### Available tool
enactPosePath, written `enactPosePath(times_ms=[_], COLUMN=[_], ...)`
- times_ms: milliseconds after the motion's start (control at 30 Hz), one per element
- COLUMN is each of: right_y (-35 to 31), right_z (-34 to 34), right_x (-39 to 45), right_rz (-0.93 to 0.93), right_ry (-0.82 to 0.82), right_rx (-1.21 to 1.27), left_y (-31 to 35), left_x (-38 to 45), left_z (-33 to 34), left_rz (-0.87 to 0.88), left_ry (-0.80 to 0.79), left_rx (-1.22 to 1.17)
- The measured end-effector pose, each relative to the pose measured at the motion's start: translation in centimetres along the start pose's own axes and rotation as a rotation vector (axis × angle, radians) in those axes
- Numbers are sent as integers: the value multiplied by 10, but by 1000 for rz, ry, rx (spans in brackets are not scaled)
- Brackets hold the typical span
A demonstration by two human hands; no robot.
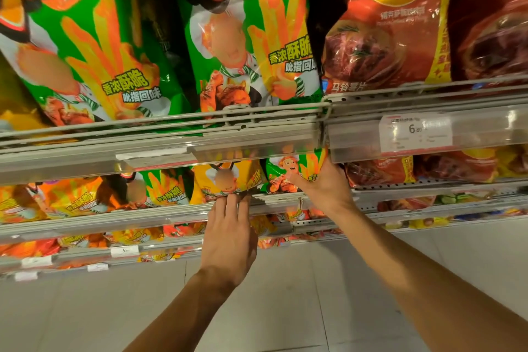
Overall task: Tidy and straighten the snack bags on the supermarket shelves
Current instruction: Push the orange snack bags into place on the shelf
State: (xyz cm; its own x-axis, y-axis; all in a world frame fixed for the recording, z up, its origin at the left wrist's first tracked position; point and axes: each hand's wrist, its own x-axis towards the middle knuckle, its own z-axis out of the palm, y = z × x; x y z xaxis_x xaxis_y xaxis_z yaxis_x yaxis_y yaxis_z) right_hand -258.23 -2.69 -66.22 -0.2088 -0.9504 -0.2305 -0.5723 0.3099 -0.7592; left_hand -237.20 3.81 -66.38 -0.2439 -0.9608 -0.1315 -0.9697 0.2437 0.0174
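Left hand (228, 233) presses straight fingers against yellow bag (228, 180); right hand (320, 186) grips green bag (294, 171)

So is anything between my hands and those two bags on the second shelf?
Nothing visible. The left hand fingertips touch the yellow bag at its bottom edge, and the right hand holds the green bag. The price rail above hides only the bags' tops.
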Motion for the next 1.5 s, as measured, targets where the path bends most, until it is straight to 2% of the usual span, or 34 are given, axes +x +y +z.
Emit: enactPosePath(times_ms=[133,367,533,600,833,1000,1133,1200,1267,1333,1400,1500], right_y=[-2,3,5,1,-33,-57,-67,-74,-81,-83,-85,-92], right_z=[0,-11,-10,-3,39,68,86,92,95,95,98,109], right_x=[-6,-43,-83,-94,-99,-80,-54,-42,-33,-28,-23,-27], right_rz=[30,2,-5,-66,-244,-199,-176,-187,-273,-352,-258,-103], right_ry=[24,125,374,401,196,23,4,31,43,-34,-85,33], right_rx=[-71,-34,-4,37,213,177,154,123,148,130,179,192], left_y=[1,-4,-15,-24,-77,-129,-165,-178,-190,-199,-206,-211], left_x=[0,-7,-25,-34,-64,-57,-33,-18,-5,6,17,31], left_z=[-1,-16,-22,-22,-23,-30,-44,-52,-57,-56,-48,-37], left_rz=[-1,40,-7,-73,-305,-485,-459,-389,-349,-296,-242,-262], left_ry=[-39,-81,-44,-5,164,279,369,399,365,279,184,100], left_rx=[-6,-159,-345,-421,-579,-698,-884,-1028,-1127,-1188,-1231,-1297])
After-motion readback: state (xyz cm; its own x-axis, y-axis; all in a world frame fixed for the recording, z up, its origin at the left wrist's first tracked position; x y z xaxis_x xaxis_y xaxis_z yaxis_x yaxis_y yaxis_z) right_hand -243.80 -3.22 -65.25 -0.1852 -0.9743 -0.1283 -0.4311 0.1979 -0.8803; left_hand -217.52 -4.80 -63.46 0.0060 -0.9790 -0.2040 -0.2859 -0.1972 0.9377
